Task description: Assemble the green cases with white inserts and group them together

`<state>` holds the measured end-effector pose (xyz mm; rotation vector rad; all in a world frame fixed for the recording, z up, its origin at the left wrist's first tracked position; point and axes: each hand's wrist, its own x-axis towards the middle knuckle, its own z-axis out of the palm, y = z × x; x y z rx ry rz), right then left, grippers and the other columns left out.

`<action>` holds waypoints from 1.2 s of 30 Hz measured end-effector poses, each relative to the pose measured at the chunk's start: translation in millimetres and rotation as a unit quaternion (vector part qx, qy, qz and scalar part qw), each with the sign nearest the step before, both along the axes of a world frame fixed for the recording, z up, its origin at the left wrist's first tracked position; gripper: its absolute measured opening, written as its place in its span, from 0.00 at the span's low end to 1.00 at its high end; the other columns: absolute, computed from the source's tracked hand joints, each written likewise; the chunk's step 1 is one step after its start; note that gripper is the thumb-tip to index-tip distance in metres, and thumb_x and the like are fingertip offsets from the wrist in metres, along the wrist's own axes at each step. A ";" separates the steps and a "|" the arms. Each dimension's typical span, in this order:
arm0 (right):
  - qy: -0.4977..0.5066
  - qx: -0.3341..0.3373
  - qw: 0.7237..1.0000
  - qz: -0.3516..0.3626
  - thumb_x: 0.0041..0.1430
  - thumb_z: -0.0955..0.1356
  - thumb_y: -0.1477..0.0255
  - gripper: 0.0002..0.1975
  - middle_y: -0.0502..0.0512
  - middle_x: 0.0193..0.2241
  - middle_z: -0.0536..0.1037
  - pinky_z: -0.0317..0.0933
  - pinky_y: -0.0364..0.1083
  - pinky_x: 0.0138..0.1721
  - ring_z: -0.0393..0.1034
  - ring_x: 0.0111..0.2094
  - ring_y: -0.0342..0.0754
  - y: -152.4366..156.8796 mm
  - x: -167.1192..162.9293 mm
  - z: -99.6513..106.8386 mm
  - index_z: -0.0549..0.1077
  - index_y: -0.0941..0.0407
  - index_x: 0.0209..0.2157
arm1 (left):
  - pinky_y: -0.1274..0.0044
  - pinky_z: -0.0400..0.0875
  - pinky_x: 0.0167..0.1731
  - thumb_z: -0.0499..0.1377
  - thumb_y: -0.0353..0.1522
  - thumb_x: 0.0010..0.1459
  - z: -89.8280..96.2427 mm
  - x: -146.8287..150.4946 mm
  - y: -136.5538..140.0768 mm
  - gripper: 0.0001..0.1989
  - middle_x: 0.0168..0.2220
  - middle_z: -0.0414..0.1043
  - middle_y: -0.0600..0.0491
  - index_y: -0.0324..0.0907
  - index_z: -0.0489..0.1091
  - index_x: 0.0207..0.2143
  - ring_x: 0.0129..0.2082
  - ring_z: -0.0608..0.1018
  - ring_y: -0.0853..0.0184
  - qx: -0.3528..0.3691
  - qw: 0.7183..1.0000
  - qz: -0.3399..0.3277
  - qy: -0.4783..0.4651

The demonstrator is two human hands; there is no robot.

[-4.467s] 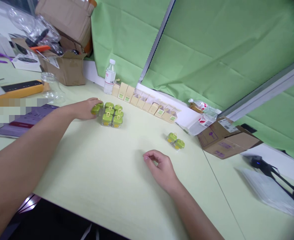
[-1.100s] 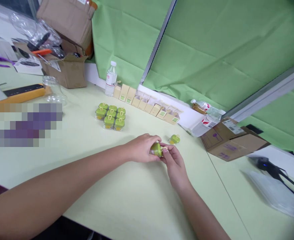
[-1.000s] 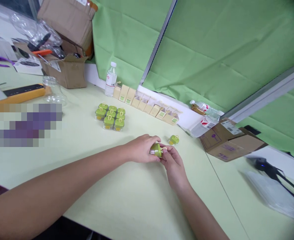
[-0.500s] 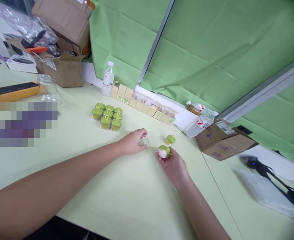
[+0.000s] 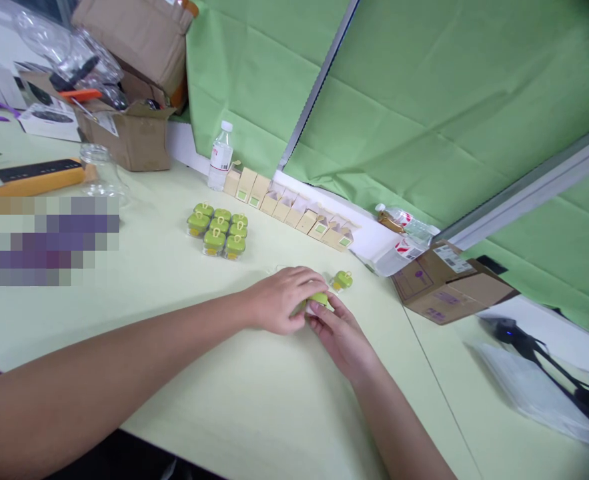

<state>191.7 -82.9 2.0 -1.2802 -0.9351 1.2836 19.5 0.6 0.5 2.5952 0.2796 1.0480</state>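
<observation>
My right hand (image 5: 341,330) grips a green lid (image 5: 319,299) with a pale underside or ball in it, largely covered by fingers. My left hand (image 5: 281,303) meets it from the left, its fingers curled over the lid's near side. Behind my left knuckles, the faint edge of a clear cup (image 5: 277,269) shows on the table. Just beyond my right fingertips stands a small clear container with a green lid (image 5: 343,280). Farther left, several like containers (image 5: 219,227) stand close together, each with a green lid and a pale loop on top.
A row of small beige cartons (image 5: 284,203) lines the back edge, beside an upright water bottle (image 5: 221,157). Two bottles (image 5: 407,233) lie at the right near a cardboard box (image 5: 449,283). A clear jar (image 5: 99,177) and an open carton (image 5: 141,137) stand at the left.
My left hand has left the clear cup and moved right to the green lid. My right hand has turned and shifted slightly left, so the white ball hardly shows now.
</observation>
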 end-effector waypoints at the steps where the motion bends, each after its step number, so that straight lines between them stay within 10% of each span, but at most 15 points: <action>1: -0.007 0.002 1.000 0.011 0.50 0.78 0.65 0.21 0.50 0.33 0.79 0.69 0.47 0.41 0.75 0.37 0.47 -0.3 0.0 -0.1 0.74 0.52 0.46 | 0.64 0.64 0.58 0.56 0.25 0.52 1.1 1.0 -3.7 0.28 0.56 0.69 0.46 0.44 0.64 0.57 0.56 0.69 0.56 0.009 1.000 -0.009 0.007; 36: -0.002 -0.015 0.994 0.109 0.53 0.70 0.78 0.13 0.50 0.35 0.78 0.68 0.47 0.41 0.73 0.38 0.47 -5.2 -0.5 11.0 0.76 0.53 0.42 | 0.65 0.63 0.47 0.54 0.27 0.60 -5.3 15.3 -16.5 0.18 0.50 0.70 0.46 0.41 0.69 0.53 0.48 0.67 0.55 0.135 0.985 0.038 0.097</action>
